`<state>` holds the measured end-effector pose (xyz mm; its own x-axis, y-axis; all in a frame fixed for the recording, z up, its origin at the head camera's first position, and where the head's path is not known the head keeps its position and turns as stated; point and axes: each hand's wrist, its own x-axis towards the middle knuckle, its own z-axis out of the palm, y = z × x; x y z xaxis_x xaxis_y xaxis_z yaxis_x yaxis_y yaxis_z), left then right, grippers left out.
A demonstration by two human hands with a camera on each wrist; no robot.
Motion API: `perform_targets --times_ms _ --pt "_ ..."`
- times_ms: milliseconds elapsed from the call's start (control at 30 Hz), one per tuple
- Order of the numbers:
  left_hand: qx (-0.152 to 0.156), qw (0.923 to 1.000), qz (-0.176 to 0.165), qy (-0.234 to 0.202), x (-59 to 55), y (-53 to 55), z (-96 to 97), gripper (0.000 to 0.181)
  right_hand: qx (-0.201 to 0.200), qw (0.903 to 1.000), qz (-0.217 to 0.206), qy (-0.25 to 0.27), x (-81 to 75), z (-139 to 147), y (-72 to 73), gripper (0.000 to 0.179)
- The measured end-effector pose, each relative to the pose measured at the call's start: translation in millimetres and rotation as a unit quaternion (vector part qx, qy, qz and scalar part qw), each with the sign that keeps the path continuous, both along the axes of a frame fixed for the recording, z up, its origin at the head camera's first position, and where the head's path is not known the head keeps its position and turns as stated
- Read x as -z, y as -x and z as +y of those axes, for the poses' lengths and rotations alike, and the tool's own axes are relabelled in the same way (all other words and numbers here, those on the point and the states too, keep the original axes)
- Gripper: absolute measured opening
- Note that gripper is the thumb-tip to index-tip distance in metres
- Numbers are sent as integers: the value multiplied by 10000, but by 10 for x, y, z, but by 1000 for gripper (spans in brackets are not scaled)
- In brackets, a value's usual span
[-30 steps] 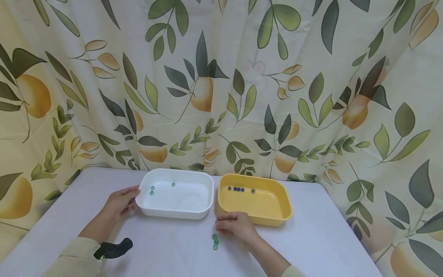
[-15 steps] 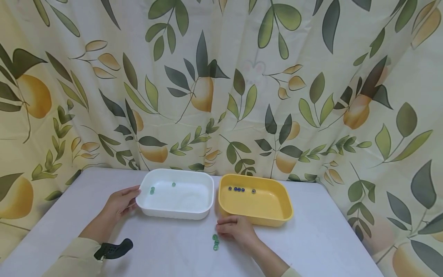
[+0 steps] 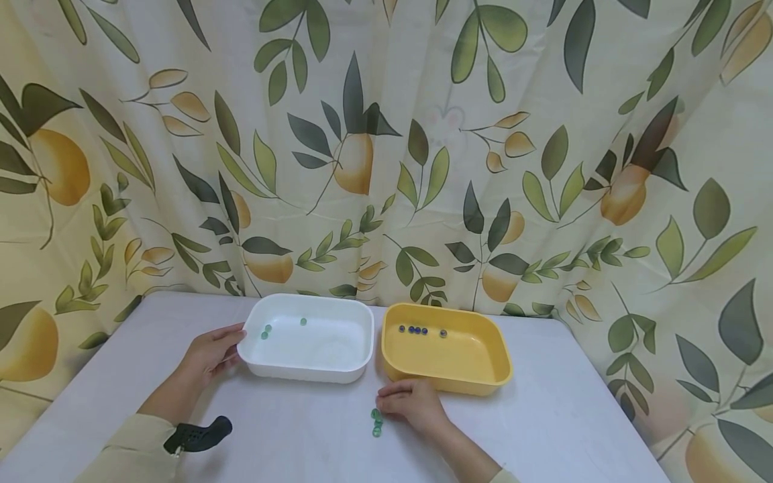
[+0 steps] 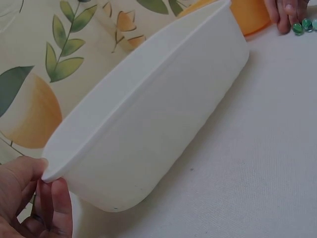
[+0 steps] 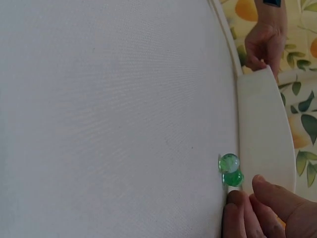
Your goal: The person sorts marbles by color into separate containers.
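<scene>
My left hand (image 3: pixel 211 352) pinches the left rim of a white plastic basin (image 3: pixel 304 374), thumb on the inside and fingers below the lip in the left wrist view. Several green marbles lie inside that basin, such as a green marble (image 3: pixel 303 322) near its back wall. My right hand (image 3: pixel 418 408) is low over the table in front of the yellow basin (image 3: pixel 474 386). Its fingertips are right beside a short row of green marbles (image 3: pixel 377 422). In the right wrist view, thumb and fingers stand apart, just short of the green marbles (image 5: pixel 229 163).
Several dark blue marbles (image 3: pixel 413 330) sit inside the yellow basin, mostly towards its left. The two basins stand side by side at the back of the white-covered table (image 3: pixel 290 443). Behind them hangs a curtain (image 3: pixel 423 221) printed with fruit and leaves.
My right hand has moved slightly down, away from the yellow basin and closer to the row of green marbles. Two marbles in the white basin have shifted a little. My left hand stays put.
</scene>
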<state>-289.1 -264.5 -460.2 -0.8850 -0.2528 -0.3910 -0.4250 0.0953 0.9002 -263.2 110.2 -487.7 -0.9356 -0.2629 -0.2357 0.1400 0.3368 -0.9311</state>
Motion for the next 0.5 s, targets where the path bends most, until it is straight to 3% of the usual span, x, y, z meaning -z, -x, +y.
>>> perform_targets --times_ms 200,500 --pt "10 10000 -39 36 -3 -5 9 54 -83 9997 211 -127 28 -5 -24 24" --pt "-19 10000 -68 -30 26 7 -2 55 138 9981 414 -446 31 -51 -79 22"
